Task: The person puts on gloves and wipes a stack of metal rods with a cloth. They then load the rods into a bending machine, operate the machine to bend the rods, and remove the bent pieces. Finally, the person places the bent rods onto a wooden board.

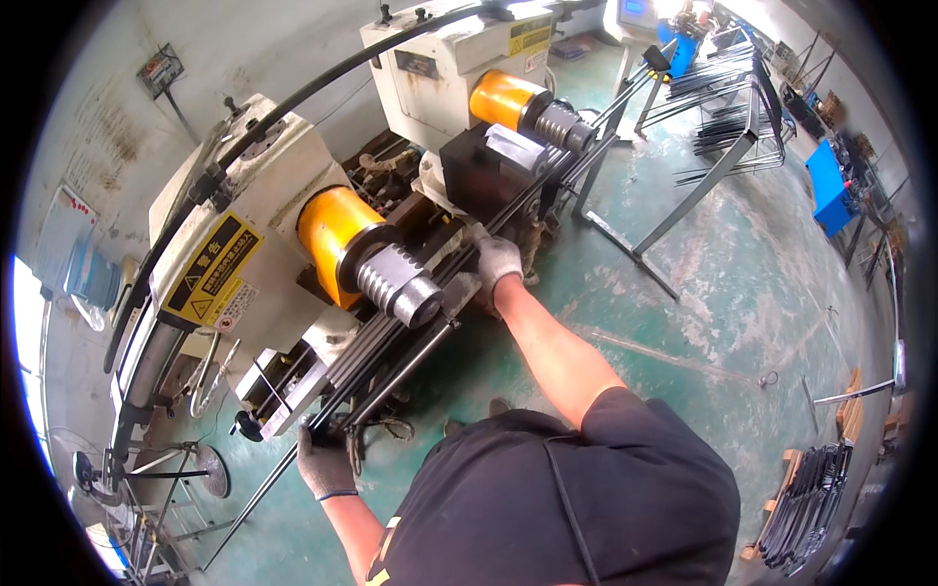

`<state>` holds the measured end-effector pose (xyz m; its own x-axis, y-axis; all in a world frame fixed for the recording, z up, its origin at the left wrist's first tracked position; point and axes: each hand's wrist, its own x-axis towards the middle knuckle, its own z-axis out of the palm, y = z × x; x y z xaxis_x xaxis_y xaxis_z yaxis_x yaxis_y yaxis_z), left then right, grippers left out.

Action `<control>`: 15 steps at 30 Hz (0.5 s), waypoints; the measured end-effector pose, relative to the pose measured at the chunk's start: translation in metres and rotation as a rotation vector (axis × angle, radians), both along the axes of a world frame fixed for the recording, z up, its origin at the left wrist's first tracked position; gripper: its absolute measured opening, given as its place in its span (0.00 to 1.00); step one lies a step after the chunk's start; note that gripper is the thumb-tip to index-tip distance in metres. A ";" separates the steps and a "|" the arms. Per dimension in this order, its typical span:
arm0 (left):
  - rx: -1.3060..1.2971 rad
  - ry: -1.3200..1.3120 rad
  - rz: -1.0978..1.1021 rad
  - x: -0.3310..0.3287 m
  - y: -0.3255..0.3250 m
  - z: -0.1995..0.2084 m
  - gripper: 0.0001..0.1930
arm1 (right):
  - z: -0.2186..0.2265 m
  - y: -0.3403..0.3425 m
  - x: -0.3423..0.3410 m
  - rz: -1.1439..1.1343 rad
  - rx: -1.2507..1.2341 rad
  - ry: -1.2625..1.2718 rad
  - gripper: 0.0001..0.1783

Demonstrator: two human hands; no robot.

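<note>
My left hand (pixel 324 465), in a grey knit glove, is closed around thin dark metal rods (pixel 262 491) near their lower left end. The rods run diagonally up to the right along the front of a machine. Farther along, my right hand (pixel 499 260), also gloved, bends its fingers over the same bundle; its fingertips are partly hidden. Between my hands, a ribbed steel roller (pixel 399 284) with an orange drum (pixel 337 239) behind it sits just above the rods. A round bar (pixel 403 374) lies along their near side.
A second machine (pixel 459 73) with another orange drum (pixel 508 101) stands farther right. Beyond it, a metal rack (pixel 699 200) carries several bent black frames (pixel 728 98). A black hose (pixel 283 112) arches over the machines. More black parts (pixel 809 508) lie on a pallet at lower right.
</note>
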<state>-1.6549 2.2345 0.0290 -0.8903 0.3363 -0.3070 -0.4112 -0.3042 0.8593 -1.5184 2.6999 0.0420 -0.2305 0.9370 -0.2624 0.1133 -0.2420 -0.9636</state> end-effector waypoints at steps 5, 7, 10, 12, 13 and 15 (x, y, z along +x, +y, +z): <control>0.232 -0.198 0.137 -0.024 -0.044 -0.008 0.19 | -0.018 0.055 0.007 0.017 0.120 -0.121 0.33; 0.255 -0.211 0.139 -0.037 -0.066 -0.021 0.17 | -0.015 0.073 0.013 -0.028 0.124 -0.173 0.35; 0.142 -0.194 0.158 -0.030 -0.049 -0.017 0.16 | -0.007 0.078 0.016 -0.082 0.014 -0.101 0.37; 0.177 -0.188 0.117 -0.025 -0.031 -0.016 0.17 | -0.014 0.089 0.017 -0.139 -0.054 -0.022 0.37; 0.169 -0.190 0.128 -0.019 -0.018 -0.015 0.17 | -0.017 0.085 0.017 -0.075 0.106 -0.153 0.39; 0.117 -0.170 0.159 -0.007 0.005 -0.009 0.18 | -0.016 0.065 0.010 0.093 0.263 -0.491 0.42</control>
